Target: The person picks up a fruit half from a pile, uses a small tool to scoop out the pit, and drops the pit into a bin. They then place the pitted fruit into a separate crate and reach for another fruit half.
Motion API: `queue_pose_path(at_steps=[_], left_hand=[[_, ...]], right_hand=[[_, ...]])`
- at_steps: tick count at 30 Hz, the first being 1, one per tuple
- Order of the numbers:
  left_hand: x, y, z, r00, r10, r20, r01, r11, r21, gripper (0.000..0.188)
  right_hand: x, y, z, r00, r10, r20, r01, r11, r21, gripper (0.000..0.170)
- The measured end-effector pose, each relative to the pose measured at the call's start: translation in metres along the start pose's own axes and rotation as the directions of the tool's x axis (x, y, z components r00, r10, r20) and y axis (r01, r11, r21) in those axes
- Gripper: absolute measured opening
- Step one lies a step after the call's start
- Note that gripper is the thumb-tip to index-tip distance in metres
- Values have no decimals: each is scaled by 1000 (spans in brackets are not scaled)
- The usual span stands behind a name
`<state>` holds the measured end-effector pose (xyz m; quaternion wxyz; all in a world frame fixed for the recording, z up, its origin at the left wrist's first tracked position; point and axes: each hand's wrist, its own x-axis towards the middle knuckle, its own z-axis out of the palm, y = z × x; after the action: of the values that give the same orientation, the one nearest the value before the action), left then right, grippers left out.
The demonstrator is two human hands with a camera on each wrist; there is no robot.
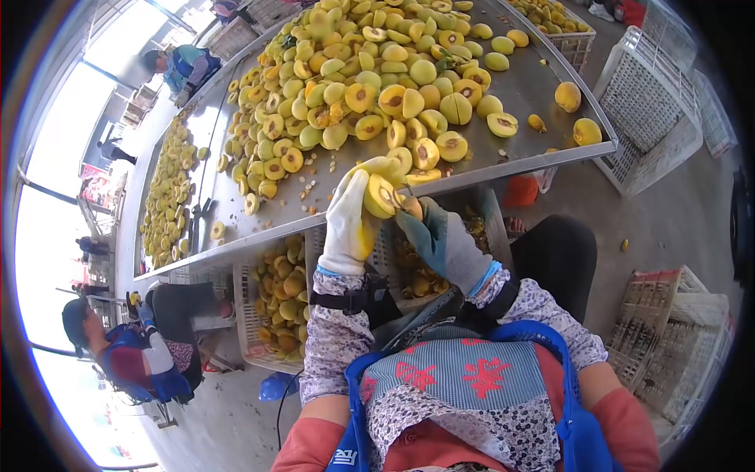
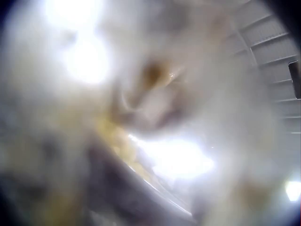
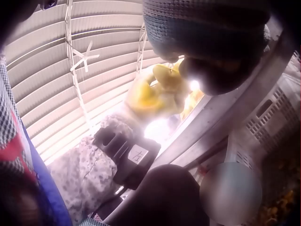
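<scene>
In the head view my left hand (image 1: pixel 350 216), in a white glove stained yellow, holds a halved yellow peach (image 1: pixel 381 197) just over the table's near edge. The cut face shows a brown pit hollow. My right hand (image 1: pixel 450 242), in a grey glove with a blue-green coating, meets it from the right, its fingers curled. A small brown-orange piece (image 1: pixel 410 207) sits at its fingertips, against the peach; I cannot tell what it is. The right wrist view shows the yellow-stained left glove (image 3: pixel 150 101) and the knitted right glove (image 3: pixel 202 33). The left wrist view is blurred.
A heap of peach halves (image 1: pixel 354 79) covers much of the metal table (image 1: pixel 543 118). Crates of peach pieces (image 1: pixel 283 299) stand below its edge. Stacked plastic crates (image 1: pixel 653 102) are at right, more (image 1: pixel 668 346) lower right. Another worker (image 1: pixel 141 346) sits at left.
</scene>
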<state>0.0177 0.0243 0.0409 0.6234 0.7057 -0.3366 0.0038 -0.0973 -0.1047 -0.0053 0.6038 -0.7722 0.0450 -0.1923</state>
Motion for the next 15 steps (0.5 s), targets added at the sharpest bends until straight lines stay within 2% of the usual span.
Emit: queue_pose_path(at_steps=[1, 2, 3, 4, 5, 6, 7, 9, 13, 15], left_hand=[[0, 1, 5, 938, 332, 101, -339, 814, 471, 35], [-9, 7, 9, 968, 237, 88, -247, 808, 535, 36], [-11, 17, 17, 968, 231, 93, -245, 813, 529, 36], [-13, 24, 25, 997, 82, 9, -79, 920, 385, 35], [-14, 26, 30, 995, -82, -48, 91, 972, 219, 35], [-15, 25, 34, 997, 69, -46, -45, 918, 394, 37], [-16, 21, 38, 997, 66, -44, -44, 919, 391, 37], [-20, 12, 46, 988, 70, -136, -11, 921, 390, 36], [-24, 16, 51, 985, 87, -151, -22, 921, 388, 31], [-25, 17, 51, 979, 155, -133, -86, 904, 419, 21]], right_hand=[[0, 4, 2, 1000, 10, -3, -10, 1000, -3, 29], [1, 8, 4, 1000, 11, 13, -10, 999, -44, 30], [1, 10, 5, 1000, 11, 28, -9, 996, -85, 31], [2, 10, 4, 1000, 17, 25, -15, 996, -88, 31], [2, 10, 3, 999, 14, 43, -11, 998, -67, 35], [2, 10, 3, 998, 10, 60, -7, 999, -45, 39], [1, 10, 3, 998, 14, 59, -11, 999, -47, 39], [-3, 12, 4, 987, -145, 74, 152, 983, -104, 37], [-7, 4, 7, 990, -136, 20, 137, 986, -90, 39], [-8, 6, 9, 987, 142, 72, -136, 988, -78, 45]])
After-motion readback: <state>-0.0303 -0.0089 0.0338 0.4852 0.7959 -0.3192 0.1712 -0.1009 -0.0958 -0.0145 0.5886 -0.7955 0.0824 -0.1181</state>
